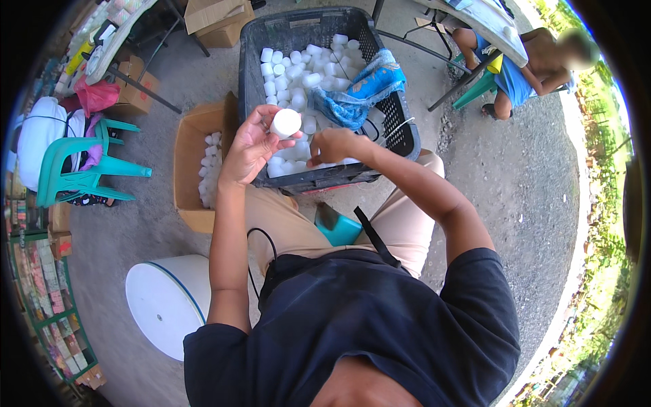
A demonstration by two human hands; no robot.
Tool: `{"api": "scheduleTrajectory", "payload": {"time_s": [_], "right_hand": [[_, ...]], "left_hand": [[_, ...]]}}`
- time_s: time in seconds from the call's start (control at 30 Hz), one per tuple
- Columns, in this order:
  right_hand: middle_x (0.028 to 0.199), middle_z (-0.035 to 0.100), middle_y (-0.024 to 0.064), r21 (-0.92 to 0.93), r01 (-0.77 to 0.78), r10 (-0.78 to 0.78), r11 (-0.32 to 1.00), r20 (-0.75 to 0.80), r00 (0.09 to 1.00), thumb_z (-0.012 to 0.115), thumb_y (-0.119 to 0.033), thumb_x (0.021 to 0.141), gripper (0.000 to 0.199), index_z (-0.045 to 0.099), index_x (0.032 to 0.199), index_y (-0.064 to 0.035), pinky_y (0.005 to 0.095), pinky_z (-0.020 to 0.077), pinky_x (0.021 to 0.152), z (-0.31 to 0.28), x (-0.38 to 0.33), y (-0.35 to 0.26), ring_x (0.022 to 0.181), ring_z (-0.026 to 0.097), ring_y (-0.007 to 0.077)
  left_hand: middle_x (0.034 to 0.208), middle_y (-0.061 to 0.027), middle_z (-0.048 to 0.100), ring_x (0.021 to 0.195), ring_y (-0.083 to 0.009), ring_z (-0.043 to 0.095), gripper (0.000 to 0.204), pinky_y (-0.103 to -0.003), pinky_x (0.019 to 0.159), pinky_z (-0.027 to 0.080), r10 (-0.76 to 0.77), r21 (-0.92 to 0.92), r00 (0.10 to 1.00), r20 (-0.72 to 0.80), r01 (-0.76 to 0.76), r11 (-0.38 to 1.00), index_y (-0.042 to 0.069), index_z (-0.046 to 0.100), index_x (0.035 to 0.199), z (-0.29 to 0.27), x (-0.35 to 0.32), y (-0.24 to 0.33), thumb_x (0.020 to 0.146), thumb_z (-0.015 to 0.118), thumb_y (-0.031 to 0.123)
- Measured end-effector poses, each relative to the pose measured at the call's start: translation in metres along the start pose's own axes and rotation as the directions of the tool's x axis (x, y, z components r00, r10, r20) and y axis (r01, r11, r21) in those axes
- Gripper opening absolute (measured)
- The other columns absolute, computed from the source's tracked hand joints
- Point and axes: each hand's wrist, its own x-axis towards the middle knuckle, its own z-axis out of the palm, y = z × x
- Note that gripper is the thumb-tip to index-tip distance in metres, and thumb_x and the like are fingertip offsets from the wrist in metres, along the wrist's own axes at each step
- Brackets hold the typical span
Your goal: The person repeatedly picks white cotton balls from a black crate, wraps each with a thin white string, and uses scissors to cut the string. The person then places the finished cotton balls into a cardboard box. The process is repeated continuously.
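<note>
Between the thumb and fingers of my left hand (251, 148) is a small white plastic jar (286, 123), its round end facing up. It is held above the near left part of a black plastic crate (298, 24). Many similar white jars (298, 68) fill the crate in a loose heap. My right hand (337, 145) hangs over the near side of the crate, to the right of the held jar. Its fingers curl down toward the heap, and anything between them is hidden. A blue patterned towel (363, 88) drapes over the crate's right side, beyond my right hand.
Left of the crate, an open cardboard box (195, 129) holds more white jars. A white round drum (159, 308) stands by my left elbow. Teal plastic chairs (88, 166) with bags are at left. Tables stand at both far corners; a person (536, 64) sits at the right one.
</note>
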Motion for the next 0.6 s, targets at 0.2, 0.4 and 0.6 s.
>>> {"api": "scheduleTrajectory", "payload": {"time_s": [0.2,0.4,0.6], "right_hand": [[0.086,0.071,0.0118,-0.020,0.112,-0.114,0.993,-0.152,0.982,0.074,-0.034,0.077,0.028,0.071,0.084,-0.0072,0.0387,0.0533,0.073,0.010,0.013,-0.007,0.084,0.068,0.0269],[0.079,0.068,0.0055,0.778,0.386,0.016,0.497,-0.453,0.892,0.066,-0.023,0.090,0.027,0.063,0.076,-0.0005,0.0275,0.0498,0.062,-0.034,-0.025,-0.018,0.075,0.063,0.0093],[0.076,0.059,-0.0012,0.564,0.635,0.008,0.529,-0.751,0.660,0.070,-0.027,0.087,0.028,0.062,0.072,-0.0054,0.0263,0.0397,0.065,-0.041,-0.045,-0.033,0.073,0.051,0.0086]], "left_hand": [[0.129,-0.0178,0.052,0.110,-0.0243,0.059,0.041,-0.033,0.092,0.051,0.044,-0.112,0.994,-0.103,-0.055,0.992,0.003,0.043,0.130,-0.007,-0.014,0.000,0.094,0.056,0.015],[0.105,-0.0105,0.060,0.085,-0.0191,0.063,0.031,-0.028,0.068,0.052,-0.096,-0.328,0.919,-0.383,-0.038,0.944,0.004,0.053,0.116,0.006,-0.019,0.000,0.097,0.051,0.029],[0.086,-0.0017,0.063,0.067,-0.0119,0.061,0.020,-0.024,0.054,0.043,-0.066,0.098,0.953,-0.296,0.099,0.990,0.007,0.062,0.095,0.044,0.004,-0.020,0.090,0.066,0.026]]}}
